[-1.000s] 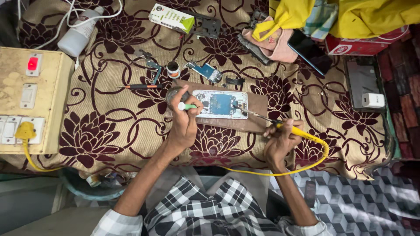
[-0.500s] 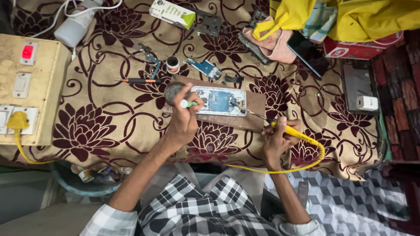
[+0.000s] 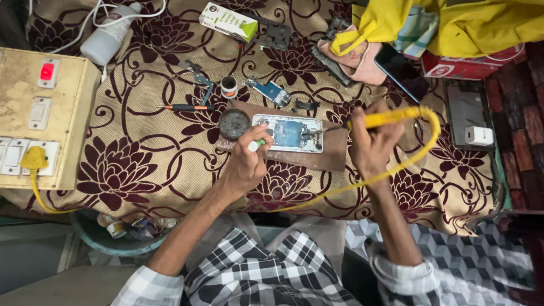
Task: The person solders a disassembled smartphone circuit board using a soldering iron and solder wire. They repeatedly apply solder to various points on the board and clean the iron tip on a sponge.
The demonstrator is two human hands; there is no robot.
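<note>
An opened phone with its circuit board showing lies on a brown wooden board on the flowered cloth. My left hand rests at the phone's left end, closed on a small white and green stick. My right hand grips a yellow soldering iron, its dark tip touching the phone's right edge. The iron's yellow cord loops around the right hand and runs down toward my lap. A round dark tin sits just left of the phone.
A switchboard box with a yellow plug stands at the left. A screwdriver, tweezers, a small circuit board, a white and green box, a white bottle, a dark phone and a charger lie around.
My right hand has lifted the soldering iron up and brought its tip to the phone's right edge. The view has drawn closer. My left hand stays at the phone's left end.
</note>
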